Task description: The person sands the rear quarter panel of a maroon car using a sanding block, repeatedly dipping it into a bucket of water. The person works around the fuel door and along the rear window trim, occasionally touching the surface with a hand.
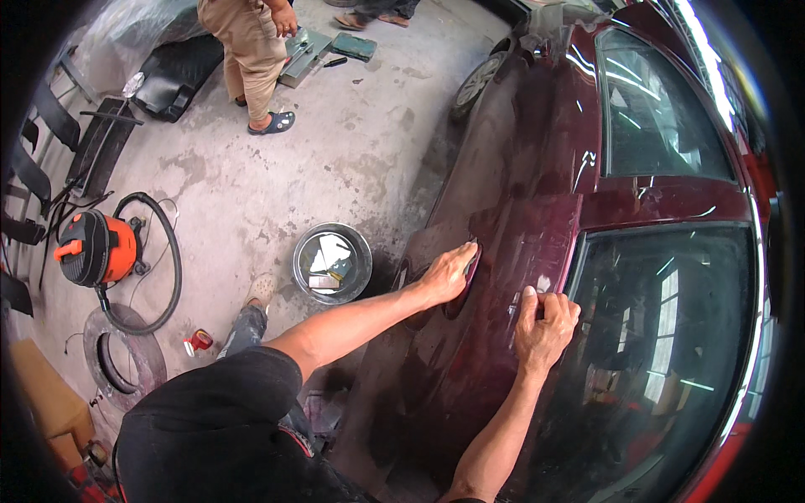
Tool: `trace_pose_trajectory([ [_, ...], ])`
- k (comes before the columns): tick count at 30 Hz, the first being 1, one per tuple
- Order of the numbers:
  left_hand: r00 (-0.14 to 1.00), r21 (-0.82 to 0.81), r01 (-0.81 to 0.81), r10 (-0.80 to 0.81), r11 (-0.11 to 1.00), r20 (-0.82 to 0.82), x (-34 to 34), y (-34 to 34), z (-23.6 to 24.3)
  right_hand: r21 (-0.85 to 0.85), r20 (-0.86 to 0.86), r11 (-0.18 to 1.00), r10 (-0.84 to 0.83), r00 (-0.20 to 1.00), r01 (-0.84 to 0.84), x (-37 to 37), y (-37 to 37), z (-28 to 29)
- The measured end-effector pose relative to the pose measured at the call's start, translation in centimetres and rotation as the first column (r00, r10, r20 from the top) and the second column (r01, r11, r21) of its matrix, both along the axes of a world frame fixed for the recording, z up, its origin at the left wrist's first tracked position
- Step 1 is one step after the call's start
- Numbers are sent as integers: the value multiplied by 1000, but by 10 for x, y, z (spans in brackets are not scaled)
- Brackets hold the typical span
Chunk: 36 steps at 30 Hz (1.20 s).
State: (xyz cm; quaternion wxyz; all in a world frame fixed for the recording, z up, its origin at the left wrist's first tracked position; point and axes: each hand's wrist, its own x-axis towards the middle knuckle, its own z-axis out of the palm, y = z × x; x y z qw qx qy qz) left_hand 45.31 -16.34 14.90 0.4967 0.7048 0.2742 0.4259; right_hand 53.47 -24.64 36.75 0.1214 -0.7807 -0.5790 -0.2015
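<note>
A dark maroon car [528,126] fills the right side, its side windows [654,352] reflecting strip lights. My left hand [451,272] is low on the door, fingers pressed together over a dark oval patch; whatever they grip is hidden. Higher up, my right hand [545,327] rests just left of the window, fingers curled at the door's upper edge beside a small pale patch [542,282]; I cannot make out anything in it. Left of the car a metal bucket [365,260] on the floor holds water and some flat pieces.
An orange-black vacuum [113,247] with a hose, a tire [138,369], a red tool [198,340] and cardboard [46,386] lie left. Black car parts [101,142] line the far left. A person in tan trousers [251,59] stands near trays [352,46]; another's legs [377,12] show beyond.
</note>
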Motion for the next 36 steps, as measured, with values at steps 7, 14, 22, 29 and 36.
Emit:
trace_pose_trajectory([
  [7, 995, 63, 73, -68, 995, -78, -26, -58, -3, -2, 11, 1000, -31, 999, 31, 1, -6, 6],
  [14, 999, -10, 40, -40, 999, -1, -13, -30, -2, 4, 14, 1000, -16, 1000, 15, 2, -5, 2],
  [22, 999, -74, 32, -34, 997, -26, 4, 1, 5, 15, 25, 1000, 16, 1000, -16, 3, -1, 4],
  [29, 999, -76, -7, 3, 997, -51, -17, -74, 0, 16, -13, 999, -38, 999, 38, 2, -4, 7],
  [36, 992, -266, 60, -87, 962, -91, -11, -13, 28, 89, 2, 996, 25, 1000, -25, 9, 3, 13],
])
